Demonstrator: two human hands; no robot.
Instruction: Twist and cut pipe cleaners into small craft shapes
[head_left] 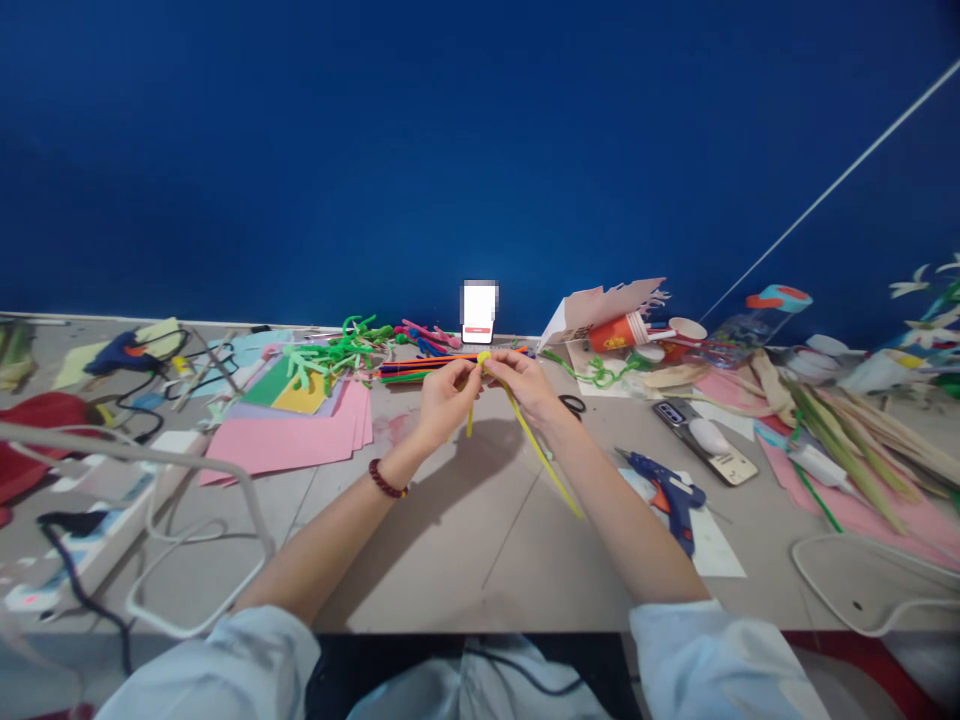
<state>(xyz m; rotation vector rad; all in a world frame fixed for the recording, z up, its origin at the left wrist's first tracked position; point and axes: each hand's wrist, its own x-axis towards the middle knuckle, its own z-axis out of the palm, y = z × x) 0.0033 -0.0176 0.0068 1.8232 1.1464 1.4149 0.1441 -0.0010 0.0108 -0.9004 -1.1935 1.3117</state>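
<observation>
Both hands meet above the middle of the table, pinching a yellow pipe cleaner (541, 452). My left hand (448, 398) has its fingers closed on the bent part, and a short yellow end hangs below it. My right hand (523, 383) grips the same piece from the other side; its long tail slants down to the right beside my forearm. A small yellow bunch shows between the fingertips, its exact shape too small to make out. Just behind the hands lie several loose pipe cleaners (409, 371) in orange, green and purple.
An upright phone (479, 312) stands against the blue wall. Pink paper sheets (292, 440) and green pipe-cleaner shapes (349, 345) lie left, near a power strip (105, 525). To the right are black scissors (572, 404), a blue glue gun (675, 495) and another phone (705, 443).
</observation>
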